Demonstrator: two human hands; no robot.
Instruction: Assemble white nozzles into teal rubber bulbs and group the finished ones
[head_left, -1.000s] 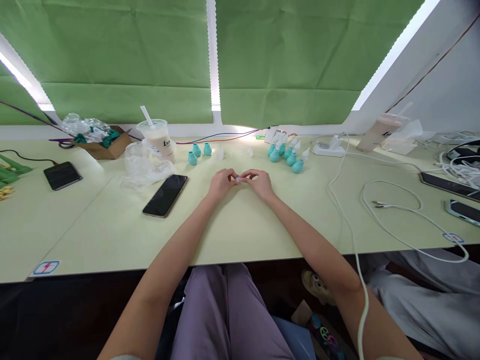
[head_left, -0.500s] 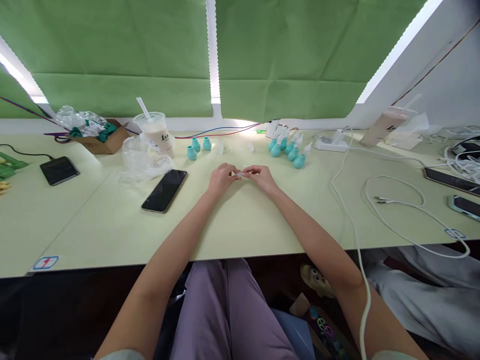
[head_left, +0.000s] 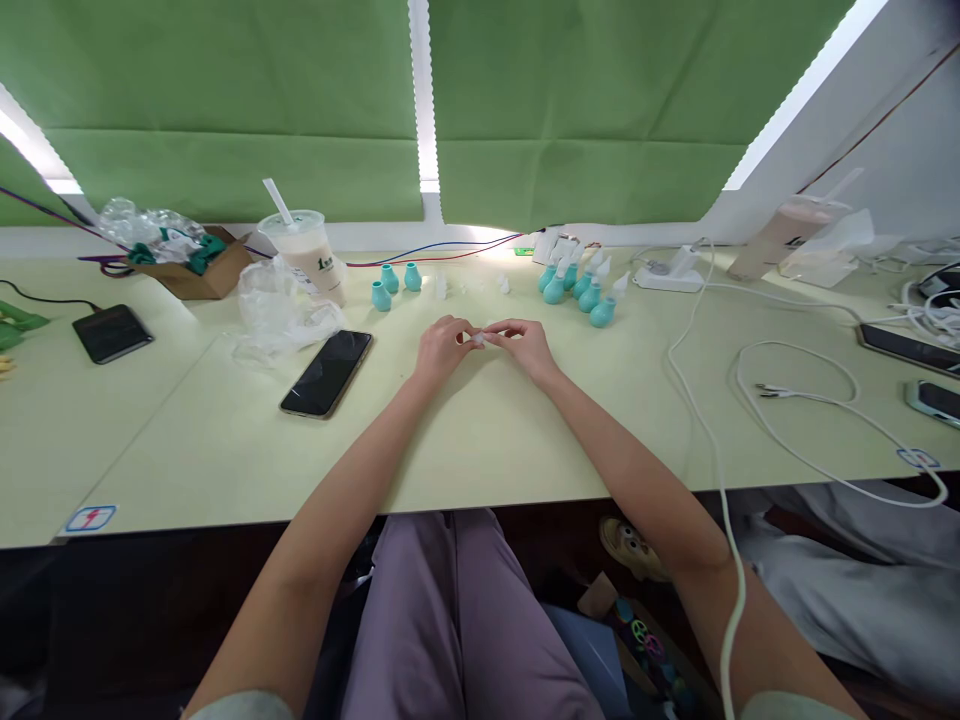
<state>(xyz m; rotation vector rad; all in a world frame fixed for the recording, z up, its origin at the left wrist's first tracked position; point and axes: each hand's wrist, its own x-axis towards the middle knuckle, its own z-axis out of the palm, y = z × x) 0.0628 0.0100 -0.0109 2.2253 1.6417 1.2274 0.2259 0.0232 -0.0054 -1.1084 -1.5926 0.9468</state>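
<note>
Small whitish piece point(head_left: 478, 339) right between both hands' fingertips, over pale yellow-green table point(head_left: 480, 440)! Left hand point(head_left: 441, 347) pinching one side, right hand point(head_left: 530, 347) clamped on other. Open brown cardboard box point(head_left: 204, 285) holding dark-green pieces point(head_left: 206, 253), crumpled clear plastic point(head_left: 124, 220); clear plastic cup point(head_left: 324, 243) carrying milky beige drink, white straw point(head_left: 278, 201).

translucent held piece point(head_left: 478, 339), matt teal bulbs point(head_left: 602, 313), glossy phone point(head_left: 328, 374)

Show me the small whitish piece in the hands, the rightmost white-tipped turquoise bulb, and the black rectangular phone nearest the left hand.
Small whitish piece point(head_left: 478, 339): head view, on its exposed part.
Rightmost white-tipped turquoise bulb point(head_left: 602, 313): head view, on its rounded body.
Black rectangular phone point(head_left: 328, 373): head view, mid-screen.
</note>
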